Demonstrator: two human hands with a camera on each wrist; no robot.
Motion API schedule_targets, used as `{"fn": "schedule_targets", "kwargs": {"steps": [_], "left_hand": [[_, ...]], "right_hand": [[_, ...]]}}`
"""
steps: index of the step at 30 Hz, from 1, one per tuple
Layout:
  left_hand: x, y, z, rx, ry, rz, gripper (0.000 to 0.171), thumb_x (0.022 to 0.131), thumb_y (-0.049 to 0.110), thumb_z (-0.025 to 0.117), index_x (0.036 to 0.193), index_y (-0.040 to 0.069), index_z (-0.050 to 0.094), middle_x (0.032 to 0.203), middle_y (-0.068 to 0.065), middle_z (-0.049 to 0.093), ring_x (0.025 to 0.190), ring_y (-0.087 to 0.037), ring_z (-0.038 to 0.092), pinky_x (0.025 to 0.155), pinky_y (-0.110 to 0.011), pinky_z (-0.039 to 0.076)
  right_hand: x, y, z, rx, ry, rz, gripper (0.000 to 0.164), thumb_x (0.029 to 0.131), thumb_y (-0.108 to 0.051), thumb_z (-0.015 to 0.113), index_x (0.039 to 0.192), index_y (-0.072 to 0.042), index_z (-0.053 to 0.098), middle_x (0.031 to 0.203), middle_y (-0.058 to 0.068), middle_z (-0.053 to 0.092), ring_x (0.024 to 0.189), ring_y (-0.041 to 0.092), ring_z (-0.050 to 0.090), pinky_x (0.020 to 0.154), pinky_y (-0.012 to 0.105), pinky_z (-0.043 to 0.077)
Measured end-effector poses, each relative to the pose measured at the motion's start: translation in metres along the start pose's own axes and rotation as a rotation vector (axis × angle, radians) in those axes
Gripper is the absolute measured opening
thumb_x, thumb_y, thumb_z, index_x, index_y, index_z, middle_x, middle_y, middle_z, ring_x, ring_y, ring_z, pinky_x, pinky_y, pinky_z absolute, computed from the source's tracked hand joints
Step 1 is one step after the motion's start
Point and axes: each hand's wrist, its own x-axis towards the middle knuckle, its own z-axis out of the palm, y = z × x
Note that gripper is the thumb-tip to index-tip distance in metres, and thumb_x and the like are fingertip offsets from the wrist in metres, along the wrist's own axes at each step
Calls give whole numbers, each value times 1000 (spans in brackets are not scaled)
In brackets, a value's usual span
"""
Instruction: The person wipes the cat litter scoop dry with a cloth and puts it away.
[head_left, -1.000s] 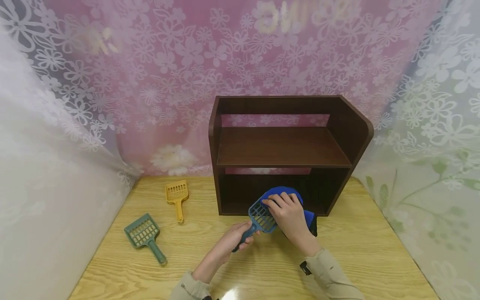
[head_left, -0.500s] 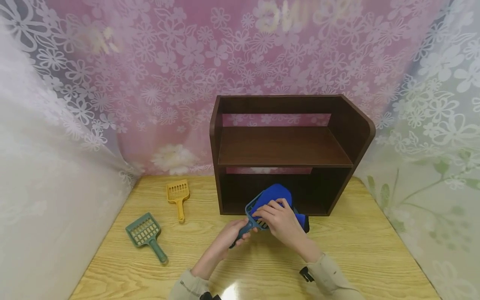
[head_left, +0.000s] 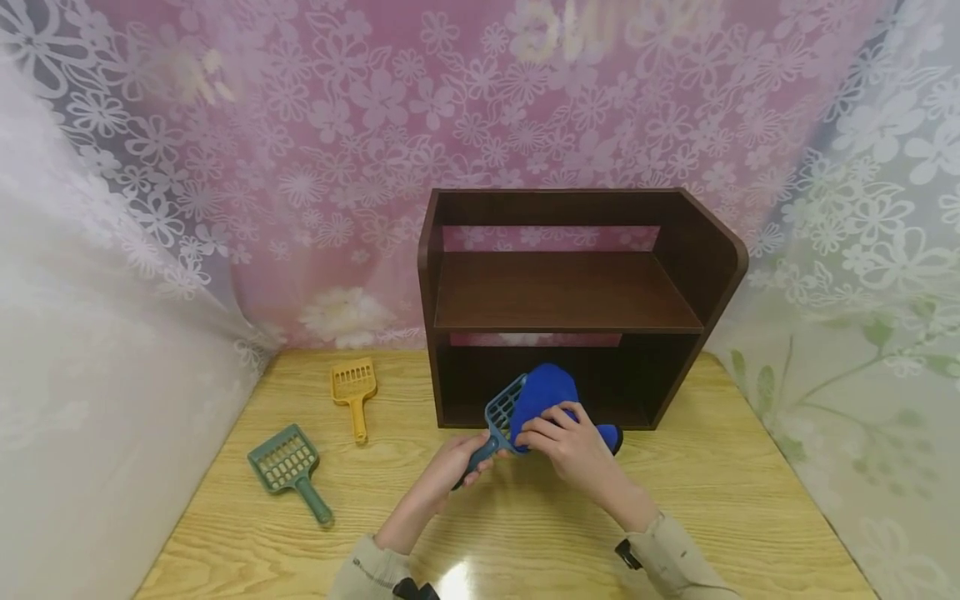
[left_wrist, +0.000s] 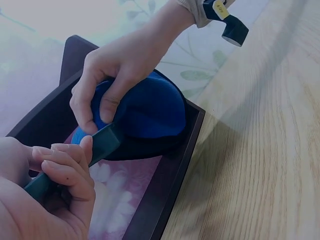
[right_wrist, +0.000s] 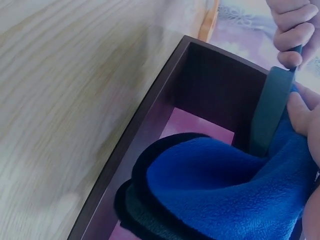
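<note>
My left hand [head_left: 459,465] grips a blue-grey slotted litter scoop [head_left: 501,408] by its handle, tilted with its head up and toward the right. A bright blue cloth [head_left: 546,392] with black edging covers the right part of the scoop's head. The fingers of my right hand [head_left: 570,442] pinch this cloth at the scoop's lower right side. In the left wrist view, thumb and fingers hold the cloth [left_wrist: 155,110] right at the scoop's edge [left_wrist: 106,142]. From the right wrist, the cloth [right_wrist: 230,185] hangs in a fold beside the scoop's flat side [right_wrist: 272,110].
Behind both hands stands a dark brown two-level shelf [head_left: 570,292]. On the wooden table [head_left: 525,542] at left lie a yellow slotted scoop [head_left: 356,392] and a green one [head_left: 291,467]. Patterned curtains [head_left: 337,167] hang at the back and both sides.
My right hand has slid with the cloth leftward over the scoop, from its upper right to its lower side. The left hand and scoop have shifted slightly left. The other scoops lie still.
</note>
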Motion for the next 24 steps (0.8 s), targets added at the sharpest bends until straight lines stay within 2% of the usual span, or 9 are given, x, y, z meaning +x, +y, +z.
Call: {"fn": "schedule_targets", "kwargs": {"steps": [5,13,19,24], "left_hand": [[1,0,-1,20,-4,12,51,111,34,39,116,-7,67,68,5,45,48,-3,34,49,-16,32],[1,0,1,-5,20,-8,52,110,34,41,119,-11,64,68,6,47,49,-1,35,48,-16,31],[-1,-3,0,47,6,-1,50,111,35,40,116,-8,66,67,5,45,49,-4,35,49,-19,30],[-1,-2,1,92,-26,-4,50,110,39,42,117,-4,66,69,3,45,52,-6,35,50,-19,31]], "right_hand": [[-7,10,0,-60,36,1,49,110,-26,25,106,-20,74,108,-3,71,99,24,62,89,51,50],[-16,32,-3,-131,81,14,50,113,-19,26,104,-21,75,107,-2,71,95,24,62,88,51,49],[-23,36,-5,-132,89,37,50,113,-17,27,105,-20,76,108,-1,70,94,25,63,86,51,49],[-20,37,-1,-139,162,26,45,113,-16,32,105,-18,76,105,0,70,91,26,63,83,51,50]]}}
